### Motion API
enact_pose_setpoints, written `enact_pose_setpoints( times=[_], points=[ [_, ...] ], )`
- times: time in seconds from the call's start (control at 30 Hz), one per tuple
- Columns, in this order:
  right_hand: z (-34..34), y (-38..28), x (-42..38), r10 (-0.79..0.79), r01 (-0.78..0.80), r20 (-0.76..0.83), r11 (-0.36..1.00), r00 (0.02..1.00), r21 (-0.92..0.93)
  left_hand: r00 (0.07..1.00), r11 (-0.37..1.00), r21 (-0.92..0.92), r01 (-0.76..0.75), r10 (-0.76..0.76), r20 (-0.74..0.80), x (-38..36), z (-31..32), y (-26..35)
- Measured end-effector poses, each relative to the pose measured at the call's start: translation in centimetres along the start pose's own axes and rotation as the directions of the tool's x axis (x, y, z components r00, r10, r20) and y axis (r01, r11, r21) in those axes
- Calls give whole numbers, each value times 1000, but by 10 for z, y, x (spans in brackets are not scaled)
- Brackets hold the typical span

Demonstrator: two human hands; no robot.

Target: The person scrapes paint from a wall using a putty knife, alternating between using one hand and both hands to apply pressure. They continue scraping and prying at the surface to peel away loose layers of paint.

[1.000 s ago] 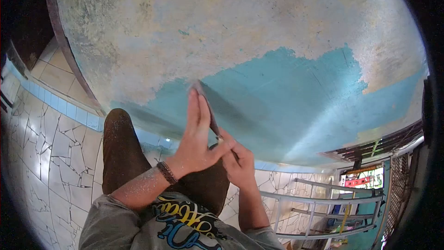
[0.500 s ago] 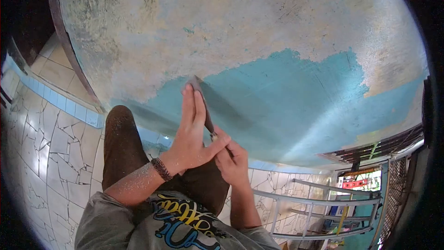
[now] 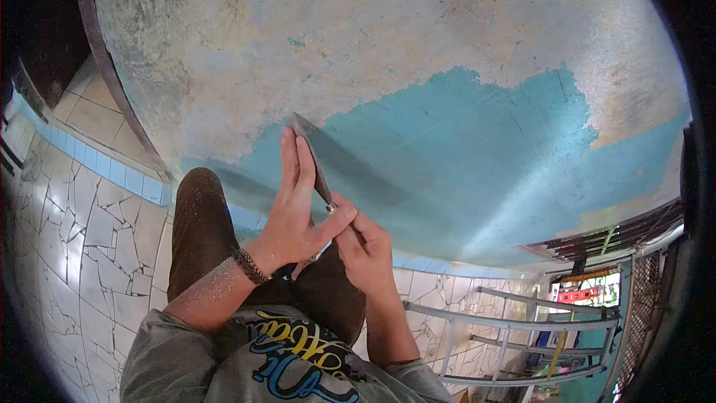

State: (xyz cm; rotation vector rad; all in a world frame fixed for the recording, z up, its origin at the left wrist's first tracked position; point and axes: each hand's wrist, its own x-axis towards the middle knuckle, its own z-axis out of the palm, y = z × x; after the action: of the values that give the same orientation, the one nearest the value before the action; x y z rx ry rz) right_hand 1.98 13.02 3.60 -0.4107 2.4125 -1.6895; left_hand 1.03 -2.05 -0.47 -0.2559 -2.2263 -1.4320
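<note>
A scraper (image 3: 318, 175) with a thin metal blade meets the wall (image 3: 418, 145) where turquoise paint borders a bare, patchy area. My right hand (image 3: 364, 250) is closed round its handle. My left hand (image 3: 292, 213) lies along the blade, its fingers stretched out flat and pressing near the tip; its thumb reaches across to the handle beside my right fingers. Pale dust specks cover my left forearm (image 3: 212, 295), above a dark braided bracelet (image 3: 251, 266).
My knee (image 3: 200, 194) is close to the wall's foot. A metal ladder (image 3: 514, 325) stands at the lower right, near a slatted opening (image 3: 611, 233). Cracked-pattern tiles (image 3: 104, 231) cover the floor. A dark-framed doorway (image 3: 123, 97) lies to the left.
Both hands and the scraper have shifted slightly left and up in view. The whole scene has also shifted a little. My hold on the scraper looks the same.
</note>
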Motion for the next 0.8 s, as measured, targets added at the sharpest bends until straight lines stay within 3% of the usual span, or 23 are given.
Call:
enact_pose_setpoints(
  times=[0.13, 0.2, 0.37, 0.57, 0.8],
  points=[
    [-5, 4, -2, -71, 70, -18, 996, 997, -48, 999, 1000, 6, -27, 26, 32, -1, 1, 0],
    [-3, -6, -1, -10, 9, -12, 997, 1000, -78, 999, 1000, 14, -13, 12, 29, -3, 2, -1],
    [-6, 3, -7, -73, 74, -39, 997, 997, 25, 999, 993, -115, -33, 35, 10, 0, 2, 2],
    [-1, 6, 0, -36, 36, -25, 999, 999, 33, 997, 999, -26, -25, 23, -70, 5, -3, 1],
    [-15, 11, -1, -4, 6, -35, 998, 999, 64, 997, 997, -50, -59, 56, -53, 2, 12, 4]
  ],
)
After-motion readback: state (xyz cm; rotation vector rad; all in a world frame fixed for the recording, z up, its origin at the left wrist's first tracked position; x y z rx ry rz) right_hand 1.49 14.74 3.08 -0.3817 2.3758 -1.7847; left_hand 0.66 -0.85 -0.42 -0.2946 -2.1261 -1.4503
